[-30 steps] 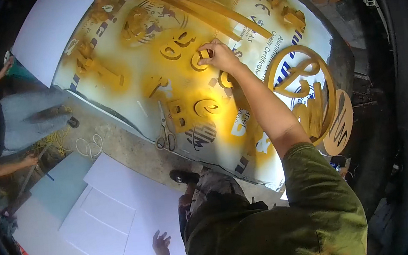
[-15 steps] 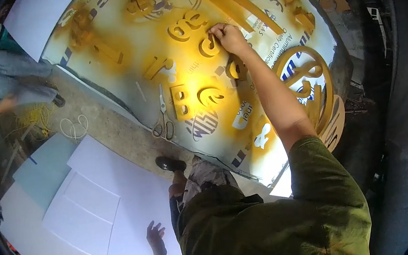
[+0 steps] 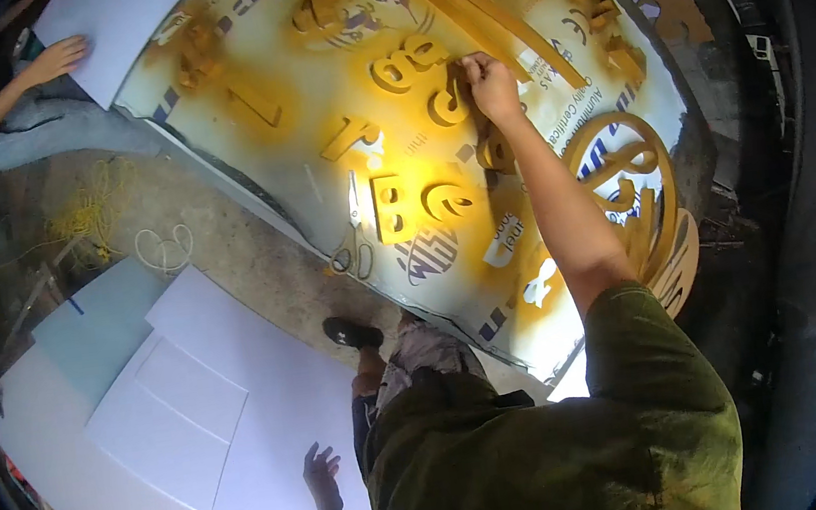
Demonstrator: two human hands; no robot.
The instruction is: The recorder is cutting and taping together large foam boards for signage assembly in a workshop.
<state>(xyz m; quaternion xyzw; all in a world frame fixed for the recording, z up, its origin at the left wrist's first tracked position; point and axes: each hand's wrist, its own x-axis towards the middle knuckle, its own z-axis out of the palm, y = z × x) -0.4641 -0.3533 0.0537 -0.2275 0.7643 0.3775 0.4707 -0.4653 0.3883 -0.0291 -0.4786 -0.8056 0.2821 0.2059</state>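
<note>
Pinched fingers of my right hand (image 3: 492,89) are at the upper end of a curved yellow letter (image 3: 448,104), which lies on a pale, paint-sprayed sheet (image 3: 319,179). Around it sit more raised yellow letters: a round-looped one (image 3: 392,72), a blocky one (image 3: 392,225) and a curled one (image 3: 445,202). Beside them lies a pair of scissors (image 3: 353,231). My left hand (image 3: 322,469) hangs low with its fingers apart and holds nothing, above white panels (image 3: 184,411) on the floor side.
Large yellow-painted ring and looped shapes (image 3: 660,166) lie right of my arm. Long yellow strips (image 3: 514,36) cross the far side. Another person's hand (image 3: 59,58) is at a white sheet (image 3: 115,26), upper left. White cord (image 3: 166,247) and tangled yellow string (image 3: 92,215) lie on the floor.
The view has shifted, so the table appears farther right and lower. My right hand stays at the same letter. The other person's hand has moved up to the white sheet.
</note>
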